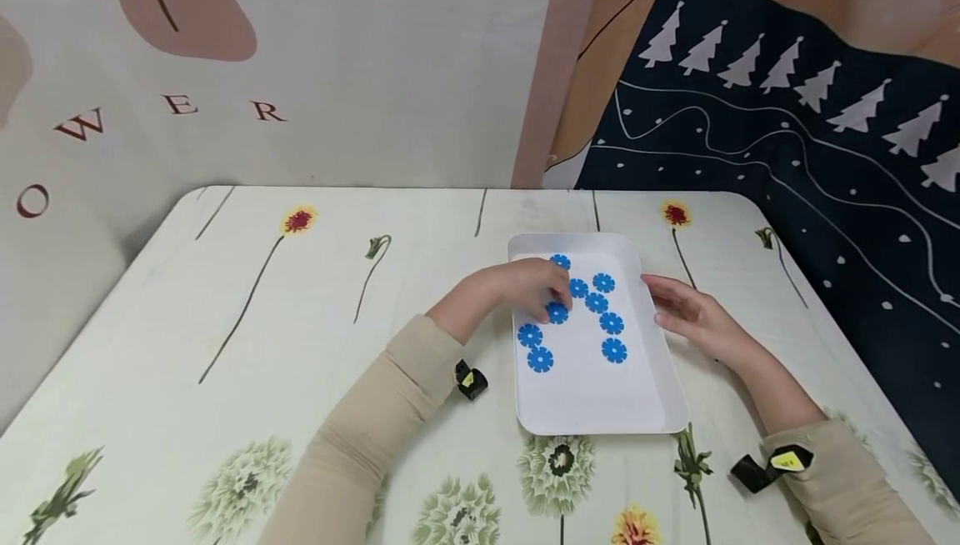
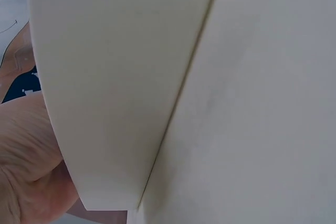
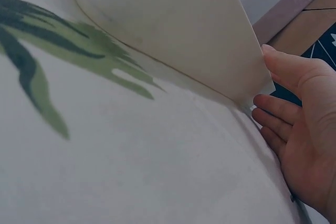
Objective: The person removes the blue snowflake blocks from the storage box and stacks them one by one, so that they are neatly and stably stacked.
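Over the left half of a white tray (image 1: pixel 570 403) is my left hand (image 1: pixel 528 282), its thumb and curled fingers at either side of a blue notched plastic disc (image 1: pixel 557 313). The fingertips pinch this disc low over the tray floor. In the left wrist view the tray's outer wall (image 2: pixel 115 103) hides the fingertips and disc; part of the hand (image 2: pixel 26 166) shows. My right hand (image 1: pixel 693 320) stands beside the tray's right wall, fingers relaxed. In the right wrist view its fingertips are right at the tray's side (image 3: pixel 199 35).
Several more blue notched discs (image 1: pixel 611 323) lie in the tray, forming a bent line from lower left up and down to the right. The tray rests on a flower-print tablecloth (image 1: pixel 300 328). A dark printed cloth (image 1: pixel 787 137) hangs along the right side.
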`<state>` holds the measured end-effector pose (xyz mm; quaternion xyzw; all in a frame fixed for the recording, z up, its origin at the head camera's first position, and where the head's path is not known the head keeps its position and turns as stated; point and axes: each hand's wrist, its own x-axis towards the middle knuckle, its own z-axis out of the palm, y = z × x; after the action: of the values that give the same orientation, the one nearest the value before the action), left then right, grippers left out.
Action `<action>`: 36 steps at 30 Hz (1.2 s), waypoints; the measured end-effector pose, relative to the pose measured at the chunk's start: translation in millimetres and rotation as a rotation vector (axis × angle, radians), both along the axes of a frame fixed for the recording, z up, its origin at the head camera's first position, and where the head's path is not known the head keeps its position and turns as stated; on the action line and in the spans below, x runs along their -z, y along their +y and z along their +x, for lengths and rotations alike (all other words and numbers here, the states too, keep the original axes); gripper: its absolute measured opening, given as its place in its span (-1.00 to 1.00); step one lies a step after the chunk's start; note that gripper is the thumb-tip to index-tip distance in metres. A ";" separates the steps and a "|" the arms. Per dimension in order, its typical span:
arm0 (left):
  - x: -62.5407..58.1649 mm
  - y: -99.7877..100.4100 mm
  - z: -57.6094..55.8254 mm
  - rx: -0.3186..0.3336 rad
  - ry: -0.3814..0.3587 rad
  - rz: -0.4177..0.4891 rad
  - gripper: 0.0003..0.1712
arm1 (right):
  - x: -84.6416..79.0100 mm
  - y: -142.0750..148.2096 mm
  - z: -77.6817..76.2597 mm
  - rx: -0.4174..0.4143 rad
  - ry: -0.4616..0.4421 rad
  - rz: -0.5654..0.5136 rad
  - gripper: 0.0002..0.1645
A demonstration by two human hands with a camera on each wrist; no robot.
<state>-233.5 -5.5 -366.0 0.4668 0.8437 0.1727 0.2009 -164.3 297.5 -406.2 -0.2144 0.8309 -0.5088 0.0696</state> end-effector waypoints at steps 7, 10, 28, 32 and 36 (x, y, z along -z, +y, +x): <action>3.2 3.0 -0.3 -0.058 -0.005 -0.013 -0.67 | -0.8 0.5 -0.3 -0.002 0.010 -0.004 -0.38; 2.8 2.7 0.0 -0.076 -0.017 -0.007 -0.67 | -0.9 0.2 -0.8 0.002 0.015 -0.006 -0.38; 9.4 -2.6 0.2 -0.067 0.019 0.117 -0.67 | 0.0 0.1 -1.0 0.016 0.000 0.005 -0.37; 7.9 -3.4 1.2 -0.069 0.037 0.133 -0.67 | -0.6 -0.7 -0.2 0.019 -0.011 -0.002 -0.37; 6.9 -5.5 2.4 -0.099 0.039 0.158 -0.65 | -1.4 -2.1 0.3 0.009 -0.009 -0.011 -0.37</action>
<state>-231.0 -11.0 -372.8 0.4421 0.8534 0.2394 0.1381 -164.0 295.4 -404.8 -0.2088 0.8286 -0.5148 0.0696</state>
